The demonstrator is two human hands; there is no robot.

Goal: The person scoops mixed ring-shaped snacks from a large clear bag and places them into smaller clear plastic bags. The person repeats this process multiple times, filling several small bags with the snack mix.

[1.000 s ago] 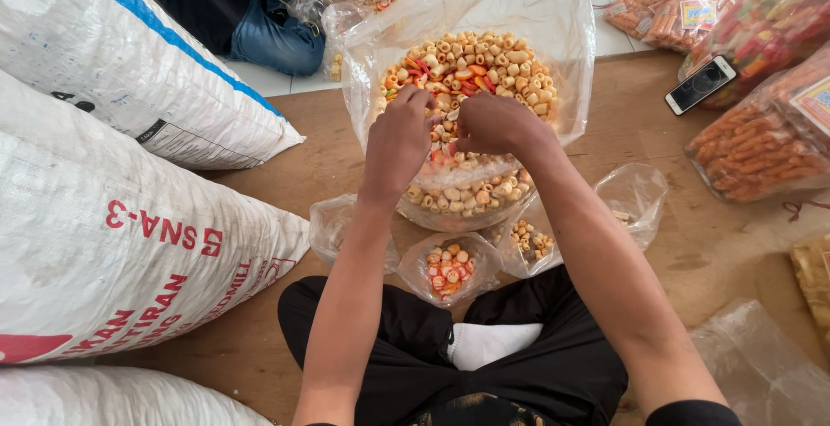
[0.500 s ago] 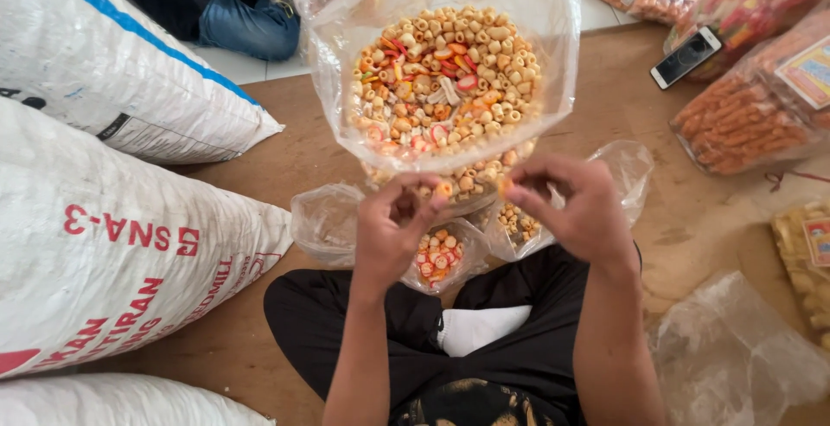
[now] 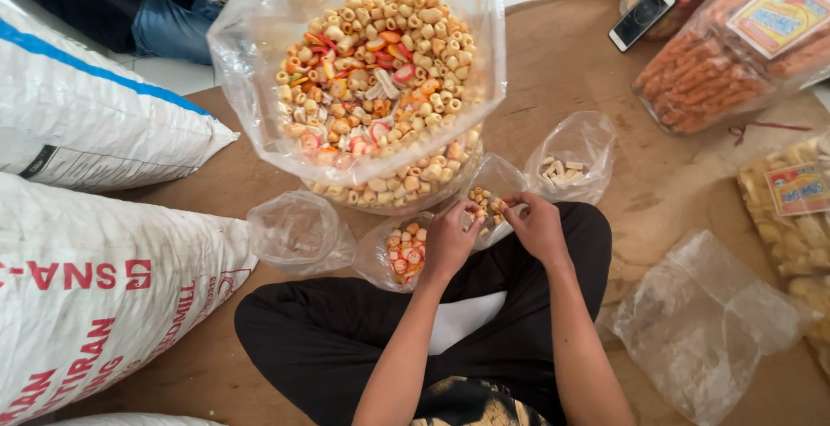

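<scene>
A large clear plastic bag [image 3: 259, 63] full of mixed ring-shaped snacks [image 3: 380, 63], beige, orange and red, stands in front of my crossed legs. My left hand [image 3: 450, 240] and my right hand [image 3: 536, 225] meet over a small clear bag [image 3: 497, 185] holding beige rings, fingers pinched on small snack pieces at its mouth. To the left of it lies a small bag of red-and-orange rings [image 3: 405, 251]. Another small bag [image 3: 571, 160] with a few pale pieces sits to the right. An empty-looking small bag [image 3: 298, 234] lies at the far left.
White woven sacks [image 3: 95, 244] fill the left side. Packed bags of orange stick snacks [image 3: 709, 71] and a phone [image 3: 641, 15] lie at the upper right. A crumpled clear bag [image 3: 709, 322] rests at the lower right. Another person's jeans-clad leg [image 3: 164, 19] shows at the top left.
Both hands left the big bag's snacks and dropped toward my lap, now pinching pieces at the small bag of beige rings. The camera view shifted right and down.
</scene>
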